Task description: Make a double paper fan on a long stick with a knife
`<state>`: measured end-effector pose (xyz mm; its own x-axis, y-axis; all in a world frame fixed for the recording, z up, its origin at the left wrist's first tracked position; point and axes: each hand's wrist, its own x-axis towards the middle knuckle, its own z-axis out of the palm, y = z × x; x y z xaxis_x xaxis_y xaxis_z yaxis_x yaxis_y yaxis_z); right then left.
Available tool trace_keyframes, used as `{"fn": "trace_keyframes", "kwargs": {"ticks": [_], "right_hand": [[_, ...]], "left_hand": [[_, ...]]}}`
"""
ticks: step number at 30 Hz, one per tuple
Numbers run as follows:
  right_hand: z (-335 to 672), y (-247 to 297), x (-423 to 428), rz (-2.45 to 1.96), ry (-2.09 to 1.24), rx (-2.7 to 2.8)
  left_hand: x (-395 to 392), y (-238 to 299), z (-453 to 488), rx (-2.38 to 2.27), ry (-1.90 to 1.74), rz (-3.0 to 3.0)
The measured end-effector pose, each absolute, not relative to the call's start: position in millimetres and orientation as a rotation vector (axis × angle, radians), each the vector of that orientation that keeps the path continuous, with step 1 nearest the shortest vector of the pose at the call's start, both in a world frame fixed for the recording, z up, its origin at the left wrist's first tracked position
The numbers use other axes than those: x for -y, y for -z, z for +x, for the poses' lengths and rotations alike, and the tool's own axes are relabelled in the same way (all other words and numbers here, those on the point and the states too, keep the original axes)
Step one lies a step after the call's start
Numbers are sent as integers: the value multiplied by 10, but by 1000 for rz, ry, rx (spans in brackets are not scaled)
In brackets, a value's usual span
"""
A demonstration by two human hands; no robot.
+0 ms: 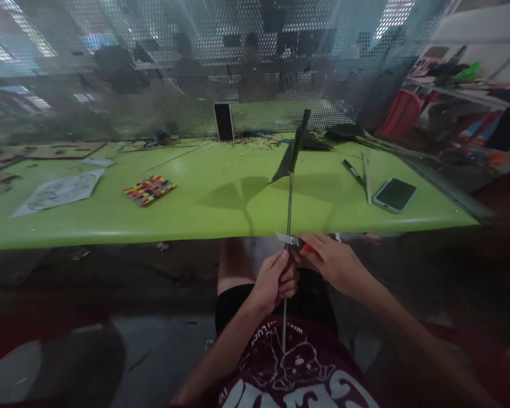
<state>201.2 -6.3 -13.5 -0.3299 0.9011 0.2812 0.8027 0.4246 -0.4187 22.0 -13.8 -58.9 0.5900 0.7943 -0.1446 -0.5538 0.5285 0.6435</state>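
Note:
A long thin stalk (289,204) rises past the table's front edge, topped by a dark green, jagged-edged leaf (292,153). My left hand (274,280) is closed around the stalk below the table edge, and its lower end reaches down in front of the maroon shirt. In my right hand (334,260) is a small knife (289,239), its orange-red handle mostly covered by the fingers. The pale blade lies across the stalk just above my left hand; whether it cuts in cannot be made out.
The green table (187,218) holds a colourful woven square (150,190), a printed sheet (62,191), a phone lying flat (395,195), a pen (353,171) and a thin strip (366,178). Another phone (224,122) leans upright before a perforated metal screen (153,73). Scraps line the back.

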Motion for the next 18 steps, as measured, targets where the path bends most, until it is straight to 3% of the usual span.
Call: {"fn": "trace_keyframes", "kwargs": {"ticks": [6, 13, 18], "right_hand": [[2048, 13, 92, -1488, 274, 2441], [2019, -49, 85, -1229, 433, 2715], [2150, -163, -128, -1308, 575, 2709]], "left_hand": [[151, 394, 60, -488, -817, 577], [146, 376, 5, -563, -795, 576], [177, 303, -34, -530, -777, 604]]}}
